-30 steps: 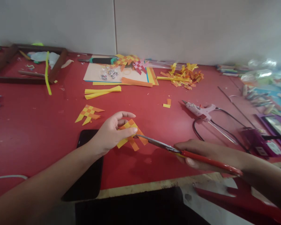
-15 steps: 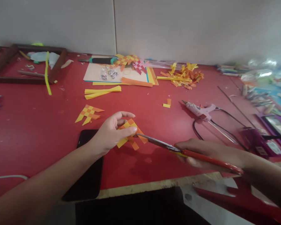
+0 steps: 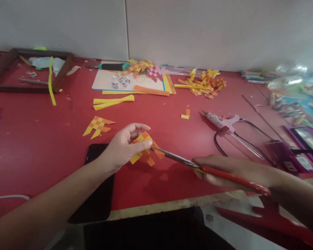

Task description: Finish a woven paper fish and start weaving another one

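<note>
My left hand pinches a woven paper fish in orange and yellow checks, just above the table. My right hand is closed on red-handled scissors. The blade tips touch the fish's strips beside my left thumb; whether they are cutting paper I cannot tell. A finished-looking checked paper fish lies to the left of my left hand. Beneath my left wrist is a black phone, partly covered by the forearm.
On the red table are yellow paper strips, a heap of paper scraps and a pink glue gun with its cord. A brown frame lies back left. A green-handled cutter rests near the wall.
The view has shifted very slightly. Both hands, the fish and the scissors keep nearly the same positions, with the blade tips still at the strips.
</note>
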Demonstrator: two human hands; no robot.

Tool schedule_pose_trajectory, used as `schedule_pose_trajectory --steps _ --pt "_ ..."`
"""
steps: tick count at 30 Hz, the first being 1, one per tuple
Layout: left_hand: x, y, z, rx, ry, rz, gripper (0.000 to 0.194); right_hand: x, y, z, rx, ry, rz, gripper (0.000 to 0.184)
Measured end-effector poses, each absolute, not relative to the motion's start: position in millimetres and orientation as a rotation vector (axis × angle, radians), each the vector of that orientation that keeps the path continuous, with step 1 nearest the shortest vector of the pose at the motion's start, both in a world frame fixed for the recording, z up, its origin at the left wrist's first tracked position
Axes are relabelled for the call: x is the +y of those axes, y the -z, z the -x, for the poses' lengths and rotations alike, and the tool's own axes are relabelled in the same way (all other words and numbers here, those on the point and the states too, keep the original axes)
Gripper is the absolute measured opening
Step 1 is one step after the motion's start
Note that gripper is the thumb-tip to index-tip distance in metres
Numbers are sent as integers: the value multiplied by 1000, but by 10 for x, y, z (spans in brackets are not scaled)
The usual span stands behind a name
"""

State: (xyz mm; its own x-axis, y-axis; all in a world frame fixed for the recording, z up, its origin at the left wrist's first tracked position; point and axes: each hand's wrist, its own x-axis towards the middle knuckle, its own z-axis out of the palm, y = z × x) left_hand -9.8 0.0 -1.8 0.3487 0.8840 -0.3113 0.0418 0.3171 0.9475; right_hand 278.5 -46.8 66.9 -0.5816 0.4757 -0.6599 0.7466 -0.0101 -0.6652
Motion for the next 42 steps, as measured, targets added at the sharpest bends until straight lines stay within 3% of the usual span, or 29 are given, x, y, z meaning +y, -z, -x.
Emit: schedule_pose_trajectory --steps 18,42 --pt "-9 27 87 1063 -737 -1160 31 -448 -663 -2717 2030 1652 -1346 49" --pt "8 -6 77 1068 -692 -1178 36 -461 -668 -2703 2052 1605 -1402 51"
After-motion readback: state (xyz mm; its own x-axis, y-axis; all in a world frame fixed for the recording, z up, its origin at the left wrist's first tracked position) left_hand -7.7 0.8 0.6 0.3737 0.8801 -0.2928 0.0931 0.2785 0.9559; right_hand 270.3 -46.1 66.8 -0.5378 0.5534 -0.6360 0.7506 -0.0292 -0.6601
